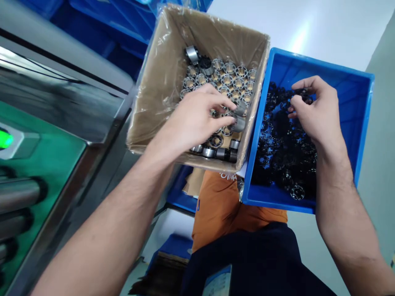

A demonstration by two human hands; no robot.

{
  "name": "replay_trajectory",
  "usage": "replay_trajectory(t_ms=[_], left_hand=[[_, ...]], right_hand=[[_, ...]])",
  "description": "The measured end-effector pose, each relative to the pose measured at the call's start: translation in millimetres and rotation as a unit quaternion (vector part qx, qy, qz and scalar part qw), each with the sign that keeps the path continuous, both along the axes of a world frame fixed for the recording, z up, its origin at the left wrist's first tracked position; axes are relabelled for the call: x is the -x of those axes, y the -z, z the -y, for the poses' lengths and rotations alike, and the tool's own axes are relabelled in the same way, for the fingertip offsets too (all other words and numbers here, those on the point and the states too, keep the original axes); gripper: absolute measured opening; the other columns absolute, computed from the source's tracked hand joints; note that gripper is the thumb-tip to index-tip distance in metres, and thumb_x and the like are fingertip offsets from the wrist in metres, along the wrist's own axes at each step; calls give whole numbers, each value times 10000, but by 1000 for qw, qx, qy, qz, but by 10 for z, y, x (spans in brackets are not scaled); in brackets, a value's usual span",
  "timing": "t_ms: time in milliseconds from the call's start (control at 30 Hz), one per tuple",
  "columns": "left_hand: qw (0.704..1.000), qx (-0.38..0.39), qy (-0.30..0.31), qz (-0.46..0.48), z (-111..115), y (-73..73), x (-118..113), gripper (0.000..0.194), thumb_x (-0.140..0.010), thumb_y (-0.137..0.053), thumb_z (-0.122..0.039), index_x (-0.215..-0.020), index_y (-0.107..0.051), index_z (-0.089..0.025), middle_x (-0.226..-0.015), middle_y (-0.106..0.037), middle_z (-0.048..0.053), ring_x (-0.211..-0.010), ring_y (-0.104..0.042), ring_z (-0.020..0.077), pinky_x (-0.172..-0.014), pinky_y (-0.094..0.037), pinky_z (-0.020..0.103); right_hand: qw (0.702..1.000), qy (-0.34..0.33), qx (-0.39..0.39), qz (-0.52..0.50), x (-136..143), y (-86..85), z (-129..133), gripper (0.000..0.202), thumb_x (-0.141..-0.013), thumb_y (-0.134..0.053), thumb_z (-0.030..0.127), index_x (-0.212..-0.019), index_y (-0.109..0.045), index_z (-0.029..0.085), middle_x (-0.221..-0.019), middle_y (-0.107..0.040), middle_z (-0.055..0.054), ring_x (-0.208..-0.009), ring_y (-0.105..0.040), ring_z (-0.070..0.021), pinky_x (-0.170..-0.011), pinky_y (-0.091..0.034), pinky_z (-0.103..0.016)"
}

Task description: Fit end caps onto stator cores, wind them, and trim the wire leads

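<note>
My left hand [205, 113] reaches into a cardboard box [160, 82] lined with clear plastic. Its thumb and fingers are closed around a grey metal cylinder [238, 123] near the box's right wall. Rows of metal rings [226, 79] stand in the box, with darker parts [205, 65] lying on top. My right hand [316, 109] is over a blue bin [345, 107], its thumb and fingers pinching a black ring-shaped part [304, 95]. Many black rings [280, 152] are heaped in that bin.
A green surface [58, 164] with metal rollers [18, 195] and a lit green lamp [5, 139] is at the left. Blue bins [123, 18] stand behind the box. Below are my orange trousers [216, 201] and a stack of brown sheets [163, 271].
</note>
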State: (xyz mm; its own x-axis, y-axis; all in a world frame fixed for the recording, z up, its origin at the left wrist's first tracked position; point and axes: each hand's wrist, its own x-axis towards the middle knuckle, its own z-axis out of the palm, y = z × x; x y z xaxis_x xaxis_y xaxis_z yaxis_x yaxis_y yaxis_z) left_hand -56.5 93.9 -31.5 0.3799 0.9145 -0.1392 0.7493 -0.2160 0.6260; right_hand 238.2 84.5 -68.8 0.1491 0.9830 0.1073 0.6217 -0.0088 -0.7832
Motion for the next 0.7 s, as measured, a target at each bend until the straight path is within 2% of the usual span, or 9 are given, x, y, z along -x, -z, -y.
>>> replay_trajectory(t_ms=[67, 133, 200, 267, 333, 433, 533, 600, 700], left_hand=[[977, 70, -73, 190, 107, -17, 93, 256, -935, -818, -314, -1178, -786, -236, -1343, -800, 76, -1157, -820, 267, -1088, -697, 461], [923, 160, -135, 324, 243, -35, 71, 316, -918, -794, -304, -1220, -717, -249, -1433, -796, 66, -1232, -827, 274, -916, -729, 375], [875, 218, -173, 397, 377, -34, -36, 322, -936, -739, -319, -1246, -698, -239, -1515, -778, 84, -1298, -824, 299, -785, -719, 324], [847, 231, -193, 437, 480, -3, -172, 303, -1033, -657, -439, -1236, -699, -218, -1452, -803, 112, -1250, -846, 317, -687, -691, 307], [837, 212, -207, 461, 553, 54, -289, 448, -1128, -558, -639, -1235, -681, -221, -1240, -836, 102, -1083, -876, 303, -625, -652, 299], [838, 186, -198, 474, 634, 138, -379, 567, -1143, -509, -806, -1310, -642, -281, -926, -754, 13, -798, -834, 225, -606, -597, 280], [837, 198, -150, 488, 701, 186, -374, 563, -1164, -430, -815, -1265, -644, -304, -801, -657, -13, -654, -723, 181, -593, -555, 292], [833, 215, -111, 497, 737, 207, -343, 547, -1165, -437, -801, -1179, -637, -293, -790, -633, -4, -637, -662, 174, -602, -542, 313], [836, 208, -86, 500, 776, 235, -291, 500, -1101, -607, -800, -1204, -615, -311, -810, -595, -11, -645, -593, 166, -610, -519, 322]], right_hand=[[996, 27, -8, -82, 16, -20, -4, 230, -938, -708, 80, -1128, -754, 202, -1123, -798, -96, -748, -798, -206, -639, -626, -351], [990, 24, -15, -136, 68, -69, 18, 169, -941, -824, 178, -1065, -732, 247, -1015, -784, -49, -748, -776, -202, -624, -619, -337], [986, -20, -21, -167, 156, -139, 75, 263, -944, -920, 339, -1101, -714, 289, -948, -766, -18, -743, -751, -196, -633, -632, -336], [978, -68, -20, -198, 274, -215, 171, 371, -931, -955, 472, -1156, -702, 318, -921, -756, 3, -709, -725, -186, -609, -641, -333], [968, -107, -13, -225, 409, -283, 291, 390, -920, -949, 533, -1139, -700, 326, -911, -753, 17, -663, -701, -174, -564, -638, -330], [951, -157, -15, -267, 592, -350, 463, 211, -935, -900, 406, -1047, -746, 314, -951, -777, 18, -638, -704, -160, -547, -639, -325], [944, -168, -25, -283, 708, -368, 561, 103, -948, -860, 290, -1021, -794, 319, -939, -800, 22, -579, -693, -153, -528, -627, -327], [955, -147, -32, -256, 749, -361, 582, 99, -971, -870, 357, -1035, -800, 329, -930, -809, 14, -573, -705, -170, -525, -633, -344], [967, -132, -60, -209, 769, -340, 574, 167, -1003, -869, 464, -1089, -814, 332, -1076, -843, -28, -721, -791, -216, -621, -697, -390]])
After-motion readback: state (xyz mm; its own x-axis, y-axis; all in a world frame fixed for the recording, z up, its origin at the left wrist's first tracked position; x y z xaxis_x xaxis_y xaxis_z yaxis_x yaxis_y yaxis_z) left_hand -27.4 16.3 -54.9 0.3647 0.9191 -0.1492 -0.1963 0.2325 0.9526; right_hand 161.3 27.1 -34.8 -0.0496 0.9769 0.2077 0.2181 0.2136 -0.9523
